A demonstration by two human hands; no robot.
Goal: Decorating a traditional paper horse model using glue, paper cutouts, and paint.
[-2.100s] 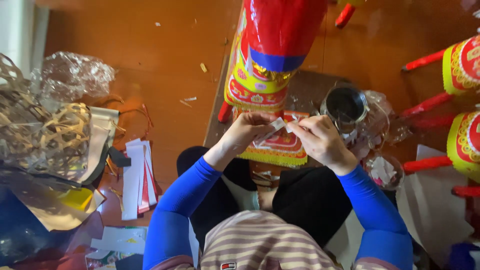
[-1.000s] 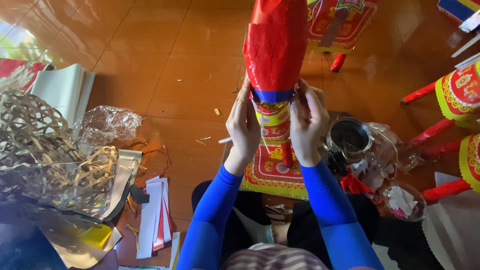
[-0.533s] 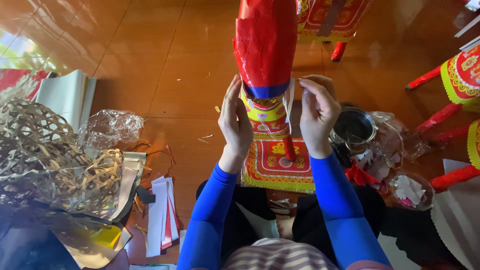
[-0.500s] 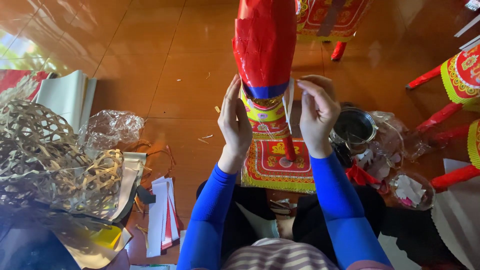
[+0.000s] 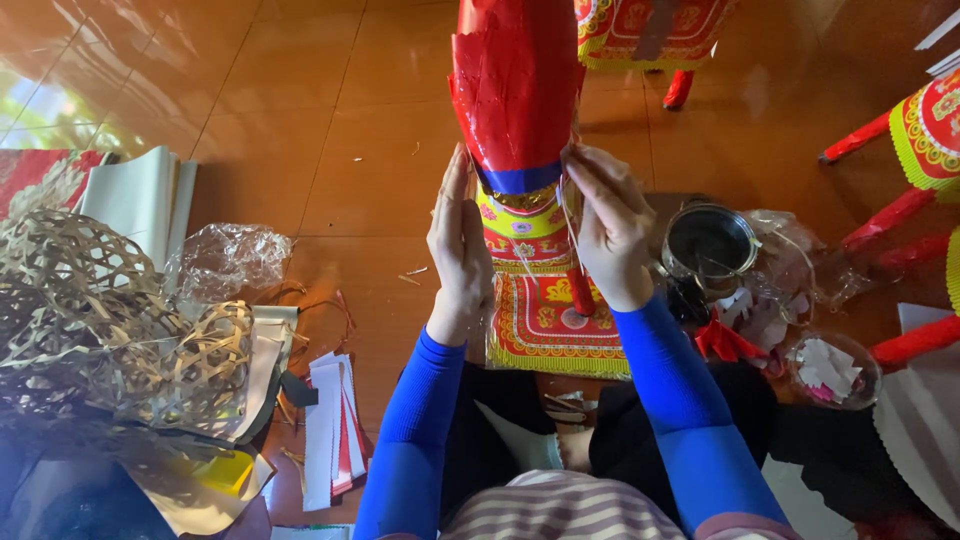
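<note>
Red paper-covered figure [image 5: 515, 85] stands upright on the floor in front of the seated person, between both hands. Its upper body is fully wrapped in glossy red foil, with a blue band [image 5: 518, 181] around the lower edge; below that, yellow-and-red patterned panels [image 5: 530, 235] are already in place. By my reading the covering is largely done and the work is now at the join under the blue band.

Left hand [image 5: 460, 250]: flat, fingers together and straight, palm laid against the figure's left side; nothing pinched.
Right hand [image 5: 612, 225]: fingers curled onto the right edge at the band, pinching a thin pale strip [image 5: 570, 225] that hangs down from it.

Containers, right of the figure on the floor:
- round metal tin [image 5: 708, 240], open, dark inside; contents cannot be told.
- clear plastic bag [image 5: 790, 265] beside it, crumpled, holding pale scraps.
- small clear bowl [image 5: 832, 372] with white and pink paper cut-outs.

Left side: woven bamboo frame [image 5: 110, 320], stacked paper sheets [image 5: 330, 430].
</note>
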